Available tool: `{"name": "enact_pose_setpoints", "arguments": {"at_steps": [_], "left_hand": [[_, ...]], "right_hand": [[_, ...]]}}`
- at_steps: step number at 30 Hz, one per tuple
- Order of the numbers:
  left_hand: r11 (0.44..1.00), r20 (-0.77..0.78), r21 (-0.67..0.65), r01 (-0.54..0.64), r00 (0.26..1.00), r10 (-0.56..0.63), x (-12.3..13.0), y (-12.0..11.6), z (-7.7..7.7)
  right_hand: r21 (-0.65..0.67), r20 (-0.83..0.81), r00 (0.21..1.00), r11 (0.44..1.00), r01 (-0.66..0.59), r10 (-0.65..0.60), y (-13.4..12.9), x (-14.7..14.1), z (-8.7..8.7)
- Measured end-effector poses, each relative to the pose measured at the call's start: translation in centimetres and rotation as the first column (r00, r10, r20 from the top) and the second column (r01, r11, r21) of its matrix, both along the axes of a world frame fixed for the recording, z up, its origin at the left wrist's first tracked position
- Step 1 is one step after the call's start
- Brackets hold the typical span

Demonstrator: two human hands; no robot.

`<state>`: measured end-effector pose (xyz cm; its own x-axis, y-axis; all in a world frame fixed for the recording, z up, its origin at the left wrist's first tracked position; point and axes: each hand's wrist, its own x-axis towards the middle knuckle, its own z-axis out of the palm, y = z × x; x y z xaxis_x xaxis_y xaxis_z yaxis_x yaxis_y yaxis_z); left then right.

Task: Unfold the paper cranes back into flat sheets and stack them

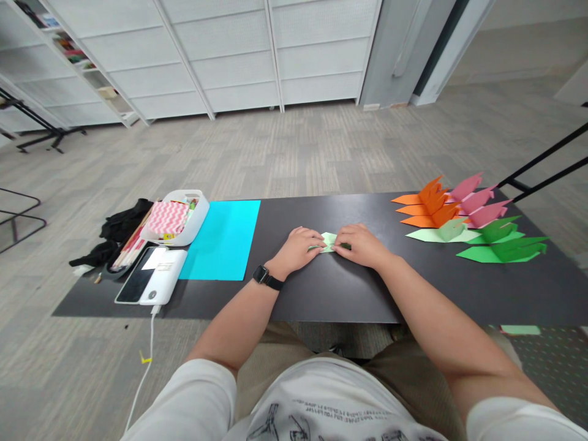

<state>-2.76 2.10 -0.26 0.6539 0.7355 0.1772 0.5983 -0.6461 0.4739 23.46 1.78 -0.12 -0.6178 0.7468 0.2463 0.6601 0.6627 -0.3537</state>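
A small folded piece of light green paper (327,241) lies on the dark table, between my two hands. My left hand (301,248), with a black watch on the wrist, presses its fingertips on the paper's left side. At the right side, my right hand (361,245) has its fingers closed on the paper's edge. Both hands rest low on the tabletop, and the fingers partly hide the paper.
Folded paper cranes in orange (429,202), pink (478,202) and green (505,248) stand at the right. Cyan paper sheets (225,242) lie at the left, beside a white basket (197,217), a white power bank (164,278) with a cable, and black cloth (124,222).
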Motion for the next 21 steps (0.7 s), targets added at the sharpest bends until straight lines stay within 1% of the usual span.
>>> {"name": "enact_pose_setpoints", "arguments": {"at_steps": [7,13,21], "left_hand": [[1.000,0.025,-0.023,-0.016,1.000,0.017,-0.05,-0.25,0.33],[0.998,0.016,-0.039,0.045,0.999,-0.044,-0.34,-0.39,0.72],[0.999,-0.027,-0.015,0.052,0.998,-0.052,-0.52,-0.22,0.27]], "right_hand": [[-0.002,0.040,0.998,0.999,0.051,-0.051,0.06,-0.16,-0.30],[0.003,0.045,0.995,0.996,0.089,-0.089,0.07,-0.12,-0.25],[-0.009,0.041,0.994,0.995,0.101,-0.100,0.06,-0.09,-0.49]]}}
